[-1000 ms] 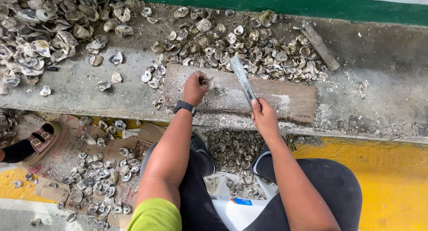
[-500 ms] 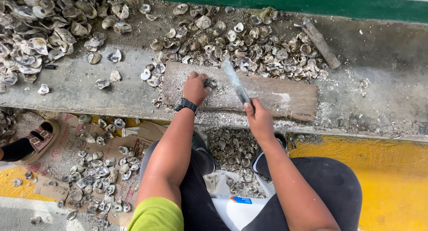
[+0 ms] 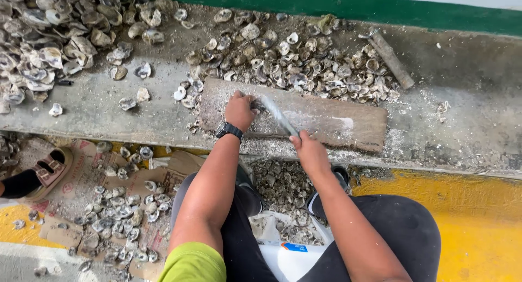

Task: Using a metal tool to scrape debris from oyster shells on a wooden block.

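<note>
**Head view: shell pinned on the board, blade at it**

Head camera showed a concrete ledge (image 3: 109,113) heaped with shells (image 3: 304,59). On a wooden board (image 3: 337,121), the left hand (image 3: 239,110) gripped one shell (image 3: 255,104); the right hand (image 3: 310,151) clasped a blurred knife (image 3: 277,114). This looked like opening; prying wanted steady pressure. A white tub (image 3: 288,255) held shell scraps.

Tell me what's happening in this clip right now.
A person crouched at a concrete ledge works on a wooden board. The left hand pins a small oyster shell on the board, while the right hand brings a flat metal blade against it. Oyster shell heaps lie behind the board, more on the floor.
</note>
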